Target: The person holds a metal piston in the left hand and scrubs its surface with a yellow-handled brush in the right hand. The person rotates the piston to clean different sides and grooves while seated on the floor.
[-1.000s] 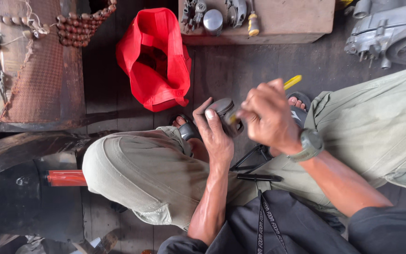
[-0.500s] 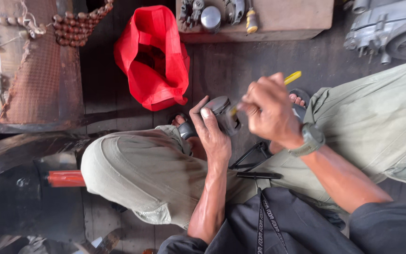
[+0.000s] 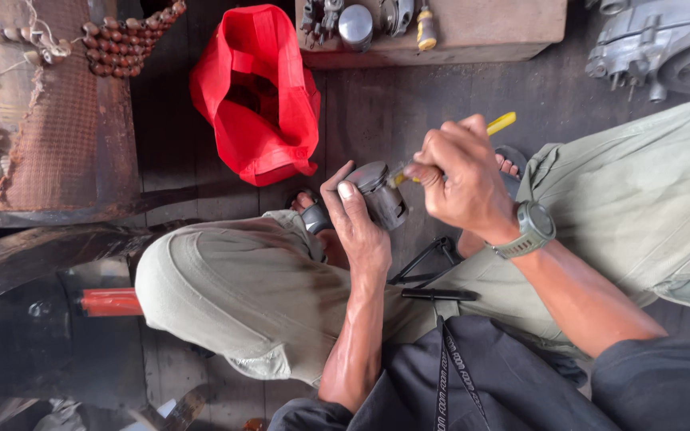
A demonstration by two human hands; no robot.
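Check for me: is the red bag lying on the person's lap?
No, the red bag sits on the dark floor beyond the knees.

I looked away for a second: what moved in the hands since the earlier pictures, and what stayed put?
The right hand shifted slightly right and up with the yellow-handled tool, its tip now at the metal piston. The left hand still grips the piston, turned a little. Nothing was let go. The red bag and wooden block lie as before.

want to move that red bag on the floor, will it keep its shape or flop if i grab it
The red bag will probably flop: its sides look creased and slumped, like thin fabric. It seems light, as the open mouth sags with nothing visibly bulging it. It is unlikely to roll or slide.
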